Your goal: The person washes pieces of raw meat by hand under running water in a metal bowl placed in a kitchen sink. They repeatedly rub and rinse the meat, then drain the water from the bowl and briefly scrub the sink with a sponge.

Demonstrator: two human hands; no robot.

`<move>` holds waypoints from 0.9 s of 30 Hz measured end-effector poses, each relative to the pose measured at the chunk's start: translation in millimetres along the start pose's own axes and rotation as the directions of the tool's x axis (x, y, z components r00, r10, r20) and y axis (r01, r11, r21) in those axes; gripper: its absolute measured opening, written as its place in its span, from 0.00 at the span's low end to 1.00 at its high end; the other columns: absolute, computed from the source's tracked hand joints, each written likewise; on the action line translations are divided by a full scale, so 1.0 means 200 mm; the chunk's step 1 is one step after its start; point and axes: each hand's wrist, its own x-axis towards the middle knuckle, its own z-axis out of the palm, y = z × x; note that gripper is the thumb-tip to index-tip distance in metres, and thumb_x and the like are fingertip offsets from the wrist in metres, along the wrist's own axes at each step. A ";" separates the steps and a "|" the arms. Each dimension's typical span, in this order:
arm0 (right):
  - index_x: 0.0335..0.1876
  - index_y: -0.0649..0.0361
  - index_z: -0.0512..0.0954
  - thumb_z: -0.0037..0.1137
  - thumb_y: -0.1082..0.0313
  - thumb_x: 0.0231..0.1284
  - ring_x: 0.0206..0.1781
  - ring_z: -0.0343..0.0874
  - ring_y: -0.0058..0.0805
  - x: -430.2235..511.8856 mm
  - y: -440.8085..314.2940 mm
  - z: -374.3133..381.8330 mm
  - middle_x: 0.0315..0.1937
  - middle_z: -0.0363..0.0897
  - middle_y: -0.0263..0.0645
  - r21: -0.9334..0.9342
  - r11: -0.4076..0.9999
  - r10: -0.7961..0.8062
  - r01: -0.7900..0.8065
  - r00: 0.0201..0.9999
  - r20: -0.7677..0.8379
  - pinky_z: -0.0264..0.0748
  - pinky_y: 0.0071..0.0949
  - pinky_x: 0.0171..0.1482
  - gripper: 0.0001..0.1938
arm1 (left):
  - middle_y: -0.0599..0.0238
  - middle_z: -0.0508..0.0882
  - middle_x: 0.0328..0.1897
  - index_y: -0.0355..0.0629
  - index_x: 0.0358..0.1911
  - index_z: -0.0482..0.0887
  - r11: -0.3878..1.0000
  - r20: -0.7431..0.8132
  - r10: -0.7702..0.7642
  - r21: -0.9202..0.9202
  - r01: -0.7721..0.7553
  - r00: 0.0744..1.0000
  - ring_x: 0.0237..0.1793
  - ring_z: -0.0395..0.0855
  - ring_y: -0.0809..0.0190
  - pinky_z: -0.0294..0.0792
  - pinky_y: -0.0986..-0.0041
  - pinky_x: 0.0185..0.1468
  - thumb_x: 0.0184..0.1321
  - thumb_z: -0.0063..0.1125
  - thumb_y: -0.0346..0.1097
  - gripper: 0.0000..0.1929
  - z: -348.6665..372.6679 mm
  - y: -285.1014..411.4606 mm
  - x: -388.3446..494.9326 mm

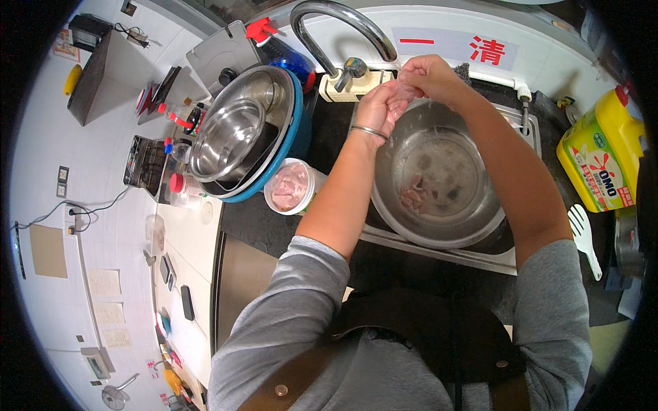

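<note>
Under the chrome faucet (344,25), my left hand (381,109) and my right hand (429,77) together hold a piece of pale raw meat (407,90). A thin bangle circles my left wrist. Below my hands a large stainless steel bowl (437,234) sits in the sink, with cloudy water and several small pieces of raw meat (414,195) in it. To the left of my left forearm stands a white plastic tub (287,210) filled with raw pink meat (289,187).
Stacked metal bowls (226,138) in a blue basin (303,133) stand at the left, near a blue spray bottle (293,64). A yellow OMO detergent jug (599,154) and a white slotted spatula (583,239) are at the right. The sink's metal rim (442,257) runs in front of me.
</note>
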 end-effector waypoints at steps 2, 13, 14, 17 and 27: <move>0.22 0.64 0.72 0.50 0.68 0.48 0.17 0.67 0.15 0.01 0.00 -0.01 0.16 0.70 0.32 -0.054 0.998 -0.018 0.018 1.000 0.005 0.64 0.14 0.20 0.08 | 0.60 0.76 0.28 0.33 0.32 0.72 0.995 -0.011 0.039 0.094 -0.038 0.999 0.26 0.75 0.70 0.71 0.88 0.27 0.52 0.42 0.25 0.06 0.02 -0.01 0.00; 0.23 0.64 0.73 0.50 0.69 0.47 0.17 0.66 0.15 0.04 0.00 0.02 0.15 0.70 0.31 -0.117 0.993 -0.024 0.013 0.995 -0.092 0.63 0.15 0.21 0.06 | 0.62 0.76 0.29 0.31 0.35 0.72 0.982 -0.013 0.073 0.178 -0.070 0.997 0.27 0.75 0.71 0.71 0.86 0.33 0.50 0.43 0.24 0.08 0.03 0.02 -0.01; 0.24 0.64 0.73 0.50 0.69 0.47 0.17 0.66 0.15 0.04 0.00 0.02 0.15 0.70 0.31 -0.106 0.994 -0.027 0.017 0.995 -0.095 0.63 0.15 0.21 0.06 | 0.62 0.76 0.29 0.31 0.35 0.71 0.985 -0.013 0.062 0.161 -0.060 0.998 0.28 0.75 0.70 0.71 0.86 0.34 0.50 0.42 0.23 0.09 0.02 0.02 -0.01; 0.25 0.64 0.73 0.50 0.69 0.47 0.17 0.66 0.15 0.05 0.01 0.01 0.16 0.70 0.31 -0.080 0.997 -0.006 -0.001 0.996 -0.092 0.63 0.15 0.21 0.06 | 0.60 0.76 0.32 0.30 0.35 0.71 0.984 0.018 0.059 0.166 -0.061 0.998 0.30 0.76 0.68 0.70 0.84 0.37 0.48 0.45 0.22 0.09 0.01 0.03 0.00; 0.27 0.64 0.73 0.50 0.70 0.47 0.17 0.64 0.15 0.03 0.05 -0.05 0.16 0.70 0.31 0.034 0.999 0.036 -0.031 0.987 -0.160 0.60 0.15 0.19 0.05 | 0.59 0.77 0.33 0.29 0.36 0.72 0.986 0.091 0.096 0.125 -0.107 0.991 0.33 0.76 0.66 0.70 0.84 0.39 0.49 0.42 0.21 0.10 0.01 -0.02 0.03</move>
